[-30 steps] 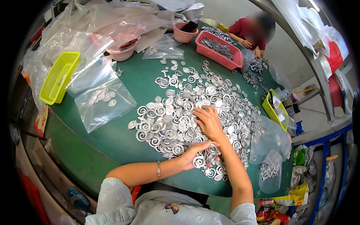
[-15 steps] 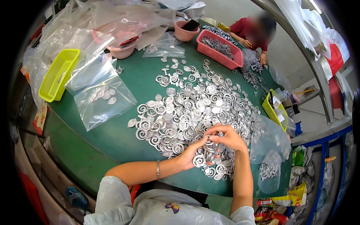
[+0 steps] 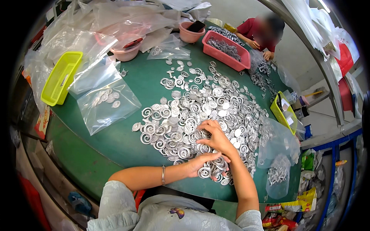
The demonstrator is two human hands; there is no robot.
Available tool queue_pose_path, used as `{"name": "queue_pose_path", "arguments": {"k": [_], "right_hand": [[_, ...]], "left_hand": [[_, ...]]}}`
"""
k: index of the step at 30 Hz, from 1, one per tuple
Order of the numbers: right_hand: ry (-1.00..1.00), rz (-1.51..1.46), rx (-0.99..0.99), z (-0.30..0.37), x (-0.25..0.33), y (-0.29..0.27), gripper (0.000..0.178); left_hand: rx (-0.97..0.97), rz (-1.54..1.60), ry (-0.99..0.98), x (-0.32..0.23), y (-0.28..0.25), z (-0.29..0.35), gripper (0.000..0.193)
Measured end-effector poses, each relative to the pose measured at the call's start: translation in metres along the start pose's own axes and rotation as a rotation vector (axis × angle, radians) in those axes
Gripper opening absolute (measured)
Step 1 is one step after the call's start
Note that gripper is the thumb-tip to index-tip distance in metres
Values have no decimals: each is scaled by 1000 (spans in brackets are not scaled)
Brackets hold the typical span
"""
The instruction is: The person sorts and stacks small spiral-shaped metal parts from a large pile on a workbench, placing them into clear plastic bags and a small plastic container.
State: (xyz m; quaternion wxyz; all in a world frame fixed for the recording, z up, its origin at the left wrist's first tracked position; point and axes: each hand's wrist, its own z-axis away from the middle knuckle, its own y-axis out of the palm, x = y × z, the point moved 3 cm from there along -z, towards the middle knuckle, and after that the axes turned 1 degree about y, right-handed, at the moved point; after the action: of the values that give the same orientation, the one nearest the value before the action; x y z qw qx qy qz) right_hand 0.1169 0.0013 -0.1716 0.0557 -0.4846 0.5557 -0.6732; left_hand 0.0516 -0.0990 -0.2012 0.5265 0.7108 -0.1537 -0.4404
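A broad pile of silver metal pendants [image 3: 216, 104] lies in front of me, mostly flat spirals mixed with oval, coin-like discs. Low at the pile's near edge, my left hand [image 3: 198, 165] is closed around a small bunch of spiral pendants [image 3: 212, 167], held between thumb and fingers. My right hand [image 3: 216, 138] reaches across above it, down at the pile. Its thumb and curved fingers are apart, with spirals lying in the gap and none seen lifted. My right wrist partly covers the bunch.
A clear plastic bag [image 3: 108, 106] with several oval discs lies left, beside a yellow-green basket [image 3: 61, 79]. A pink bin [image 3: 225, 52] of metal parts stands at the back. A co-worker [image 3: 266, 34] sits far right. Another plastic bag [image 3: 277, 177] holds small parts.
My right hand has left the bunch in my left hand and moved forward and left to the pile, its fingers spreading. My left hand stays nearly in place with its spirals.
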Motion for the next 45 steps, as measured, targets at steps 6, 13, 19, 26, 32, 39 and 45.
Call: {"name": "queue_pose_path", "arguments": {"k": [6,13,19,26,32,39,45], "right_hand": [[260,-492,-200,17,-7,-20,29],[-7,-207,165,38,-8,-13,15],[78,53,78,44,25,-12,21],[69,-152,20,54,14,-18,26],[204,-152,27,39,9,-16,45],[284,-9,59,39,22,-18,29],[363,-798,-46,33,-3,-9,27]], "left_hand": [[-77,-61,-38,4,1,0,44],[31,-133,-198,14,7,2,50],[35,-110,-222,19,6,2,50],[25,-139,-235,18,8,1,50],[29,-132,-235,21,6,3,50],[7,-142,-210,20,3,1,49],[12,-158,-223,21,4,1,48]]}}
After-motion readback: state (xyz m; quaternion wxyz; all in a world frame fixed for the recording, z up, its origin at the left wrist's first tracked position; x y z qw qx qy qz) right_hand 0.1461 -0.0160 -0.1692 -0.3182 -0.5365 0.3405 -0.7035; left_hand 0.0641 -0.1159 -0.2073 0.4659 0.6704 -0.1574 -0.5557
